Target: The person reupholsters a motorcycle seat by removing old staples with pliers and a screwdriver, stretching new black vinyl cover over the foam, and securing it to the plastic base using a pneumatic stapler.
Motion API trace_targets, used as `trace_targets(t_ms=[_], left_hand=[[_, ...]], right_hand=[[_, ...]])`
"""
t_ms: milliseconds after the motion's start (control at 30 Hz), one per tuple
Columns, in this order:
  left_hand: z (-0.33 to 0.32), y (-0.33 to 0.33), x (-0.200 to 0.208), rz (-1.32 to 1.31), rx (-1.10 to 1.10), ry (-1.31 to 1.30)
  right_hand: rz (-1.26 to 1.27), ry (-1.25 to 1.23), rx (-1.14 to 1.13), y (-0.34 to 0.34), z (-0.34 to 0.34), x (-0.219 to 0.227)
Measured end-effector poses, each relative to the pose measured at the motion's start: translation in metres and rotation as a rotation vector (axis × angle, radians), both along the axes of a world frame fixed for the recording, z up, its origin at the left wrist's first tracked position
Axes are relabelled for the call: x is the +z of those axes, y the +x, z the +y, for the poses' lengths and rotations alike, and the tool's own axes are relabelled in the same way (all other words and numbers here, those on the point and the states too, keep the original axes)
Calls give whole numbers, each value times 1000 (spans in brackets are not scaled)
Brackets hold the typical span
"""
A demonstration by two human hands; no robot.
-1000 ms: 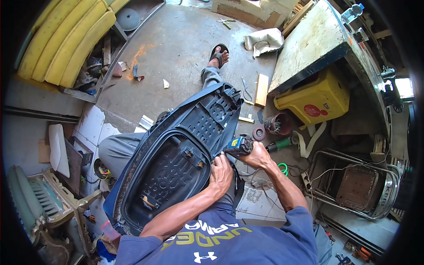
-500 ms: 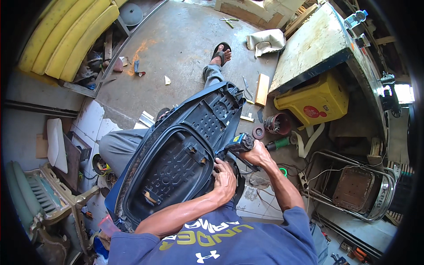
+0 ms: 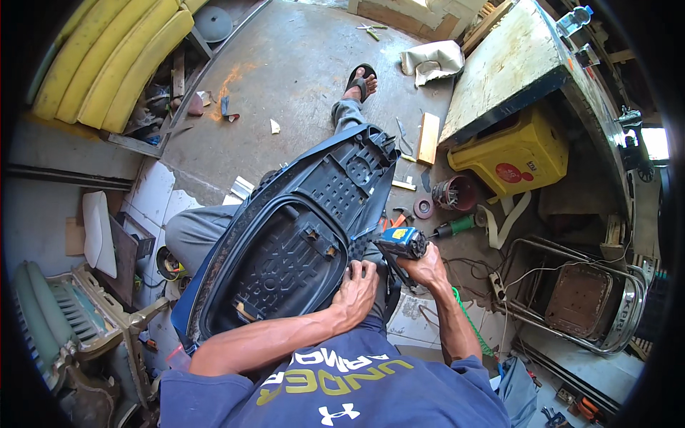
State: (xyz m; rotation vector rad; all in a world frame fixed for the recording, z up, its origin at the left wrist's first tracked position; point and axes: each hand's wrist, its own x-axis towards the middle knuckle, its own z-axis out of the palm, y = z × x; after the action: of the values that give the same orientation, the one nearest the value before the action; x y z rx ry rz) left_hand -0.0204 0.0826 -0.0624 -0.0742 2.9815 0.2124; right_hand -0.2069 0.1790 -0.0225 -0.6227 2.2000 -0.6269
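Observation:
A motorcycle seat (image 3: pixel 335 192) lies upside down across my lap, its black plastic base facing up and dark cover material around its edge. My left hand (image 3: pixel 354 291) is at the seat's right edge, fingers curled over the rim and cover there. What lies beneath those fingers is hidden. In my right hand (image 3: pixel 426 268) is a black and blue staple gun (image 3: pixel 401 241), gripped by its handle. Its nose points left, beside the seat's edge. From below the right hand, a green coiled hose (image 3: pixel 471 321) runs down along my forearm.
A red cup of metal pieces (image 3: pixel 455 192), a tape roll (image 3: pixel 423 207), a green-handled tool (image 3: pixel 454 227) and a wooden block (image 3: pixel 428 139) are on the floor to the right. Beyond stand a yellow plastic stool (image 3: pixel 514 160), a workbench (image 3: pixel 499 78) and a metal chair frame (image 3: pixel 571 296).
The staple gun has moved right and slightly down, away from the seat's edge. My left hand's fingers have curled in more. More of the green hose shows.

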Motion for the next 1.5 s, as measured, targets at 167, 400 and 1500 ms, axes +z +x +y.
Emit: trace_targets(t_ms=[167,400,1500], left_hand=[[-16,10,15,-130,13,314],[-13,27,6,-49,-147,59],[2,60,17,-230,-272,-232]], right_hand=[[-83,-115,42,19,4,16],[-90,13,127,29,8,-20],[-339,-115,-73,23,42,-36]])
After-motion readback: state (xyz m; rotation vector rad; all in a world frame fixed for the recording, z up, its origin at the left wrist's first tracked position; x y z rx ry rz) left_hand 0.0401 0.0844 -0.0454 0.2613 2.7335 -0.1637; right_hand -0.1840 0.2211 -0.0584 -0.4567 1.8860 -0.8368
